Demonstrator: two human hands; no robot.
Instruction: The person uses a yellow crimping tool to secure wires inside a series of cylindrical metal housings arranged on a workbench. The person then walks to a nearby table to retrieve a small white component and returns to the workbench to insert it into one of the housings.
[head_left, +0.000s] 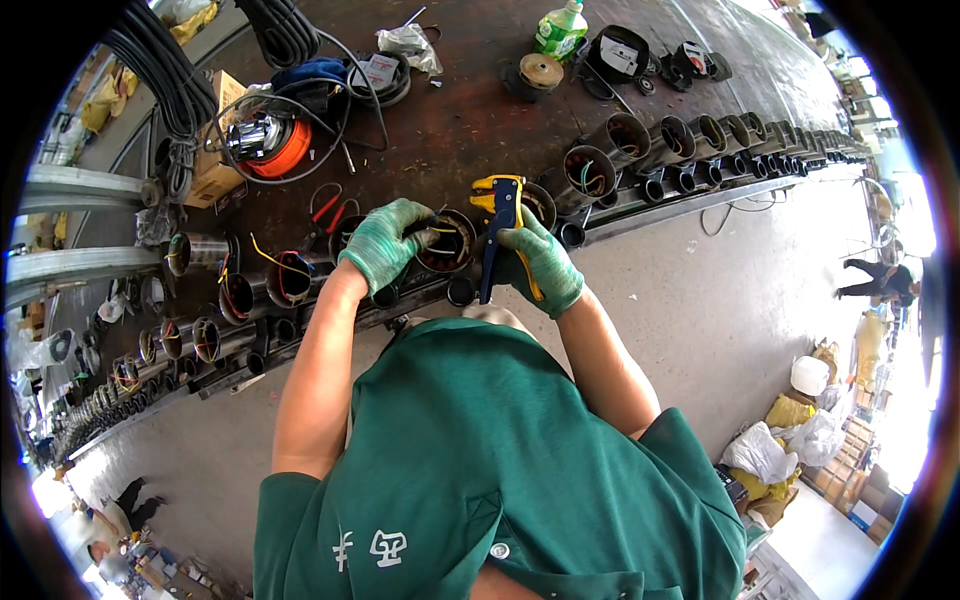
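Both my hands wear green knit gloves. My left hand (pixel 383 246) is closed at the left rim of an upright metal cylinder (pixel 446 262), its fingertips pinched on a thin yellow wire (pixel 443 231) that comes out of the opening. Around the handles of a wire stripper (pixel 503 218), blue and yellow, my right hand (pixel 548 262) is wrapped just right of that cylinder. The stripper's yellow head points away from me, above the row. Another open cylinder (pixel 541 205) stands partly hidden behind the tool and right hand.
More metal cylinders (pixel 290 279) with coloured wires line the bench edge on both sides. Red-handled pliers (pixel 326 208) lie beyond my left hand. Farther back are an orange round part (pixel 281 150) with cable, a spool (pixel 541 72) and a green bottle (pixel 561 32).
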